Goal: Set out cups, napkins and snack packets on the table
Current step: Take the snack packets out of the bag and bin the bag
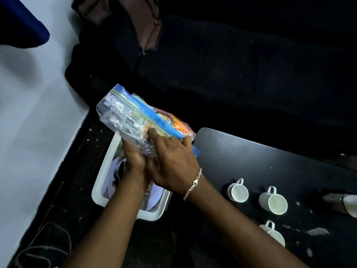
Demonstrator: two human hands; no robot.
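Clear zip bag [123,117] of snack packets held in mid-air above a white bin [100,188] on the floor, just left of the black table [270,161]. Left hand [133,157] clamped under the bag's lower end, right hand [172,163] pressed over its near side, fingers curled on the blue zip strip; bracelet [193,184] on the right wrist. Orange packet [177,122] poking out past the zip at the bag's right end, so probably unsealed there. Four white cups already on the table: two upright side by side [238,192] [273,203], a third [274,233] nearer the table's front edge, a fourth [349,204] half cut off at the frame's right. No napkins identifiable; pale paper-like sheets in the bin, too blurred to name. Likely risks from here: slippery film sliding through the grip if squeezed unevenly, spilling packets back into the bin or onto the gritty floor; orange packet dropping out through the open mouth if tilted further right. Also possible: a swing across to the table clipping the nearest cups, given little clear room between them and the table's corner. Dim light and motion blur, making a misjudged edge easier.
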